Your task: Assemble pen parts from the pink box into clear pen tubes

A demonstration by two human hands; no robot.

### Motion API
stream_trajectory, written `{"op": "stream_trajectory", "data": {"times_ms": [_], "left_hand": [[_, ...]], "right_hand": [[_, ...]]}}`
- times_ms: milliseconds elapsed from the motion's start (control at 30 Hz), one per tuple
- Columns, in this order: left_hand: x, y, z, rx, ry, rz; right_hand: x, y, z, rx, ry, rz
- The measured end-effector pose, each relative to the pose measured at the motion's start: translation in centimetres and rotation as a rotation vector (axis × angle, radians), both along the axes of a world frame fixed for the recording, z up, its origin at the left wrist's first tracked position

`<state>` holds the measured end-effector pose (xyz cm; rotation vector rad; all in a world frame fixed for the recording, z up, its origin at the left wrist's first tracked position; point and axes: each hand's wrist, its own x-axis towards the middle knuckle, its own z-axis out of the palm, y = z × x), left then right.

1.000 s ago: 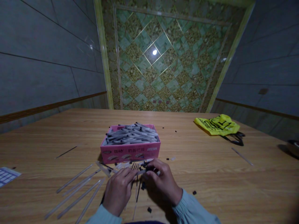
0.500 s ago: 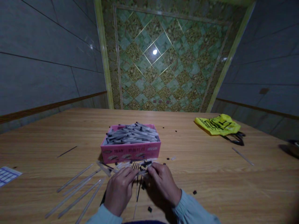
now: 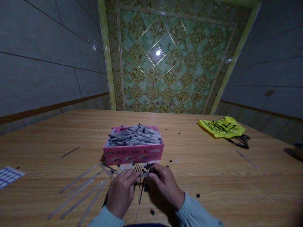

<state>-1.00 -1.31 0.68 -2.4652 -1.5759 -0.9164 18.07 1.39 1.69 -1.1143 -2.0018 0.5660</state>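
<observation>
My left hand (image 3: 123,190) and my right hand (image 3: 165,184) meet in front of a pink box (image 3: 133,154), their fingers closed on a thin pen piece (image 3: 143,175) between them. The box holds a heap of pens (image 3: 134,135) with clear barrels and dark ends. Small black caps (image 3: 148,166), clear bits and dark refills (image 3: 142,190) lie around and under my fingertips. To the left of my left hand, several clear pen barrels (image 3: 81,201) lie side by side at a slant.
A yellow bag (image 3: 222,126) with black print and black handles lies at the back right. One clear tube (image 3: 247,159) is nearer on the right. A dark refill (image 3: 69,152) and a blue-and-white card (image 3: 10,177) lie on the left. Black bits (image 3: 198,195) are scattered about.
My hands remain together on the thin piece, with only slight finger movement. The whole view has shifted a little.
</observation>
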Motion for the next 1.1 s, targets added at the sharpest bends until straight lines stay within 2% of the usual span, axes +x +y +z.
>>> {"op": "stream_trajectory", "data": {"times_ms": [133,300,400,467,567,667,733,800,867,1000,1100], "left_hand": [[-0.1,0.0,-0.3,0.013,-0.003,-0.008],[-0.1,0.2,-0.3,0.029,-0.01,-0.008],[0.1,0.2,-0.1,0.038,-0.01,-0.015],[0.1,0.2,-0.1,0.056,-0.029,-0.019],[-0.1,0.3,-0.2,0.126,-0.123,-0.011],[-0.3,0.4,-0.5,0.192,-0.308,0.031],[-0.3,0.4,-0.6,0.17,-0.473,0.101],[-0.1,0.5,-0.5,0.061,-0.7,0.171],[0.1,0.6,-0.3,-0.1,-0.958,0.183],[0.1,0.7,0.5,-0.358,-1.305,0.109],[0.0,0.6,1.1,-0.42,-1.481,0.096]], "right_hand": [[0.0,0.0,0.0,-0.047,-0.026,-0.016],[-0.1,0.2,-0.1,-0.06,0.06,0.004],[-0.4,0.4,-0.6,-0.175,0.131,0.052],[-0.5,0.4,-1.0,-0.24,0.166,0.036],[-0.5,0.4,-1.4,-0.131,0.028,-0.053],[-0.5,0.1,-1.7,0.044,-0.259,-0.077],[-0.7,0.1,-2.0,0.092,-0.417,-0.083],[-0.9,0.2,-2.3,0.104,-0.528,-0.104],[-1.1,0.3,-2.5,0.102,-0.588,-0.118],[-1.2,0.1,-2.2,0.101,-0.548,-0.138],[-1.2,-0.2,-1.8,0.073,-0.328,-0.166]]}}
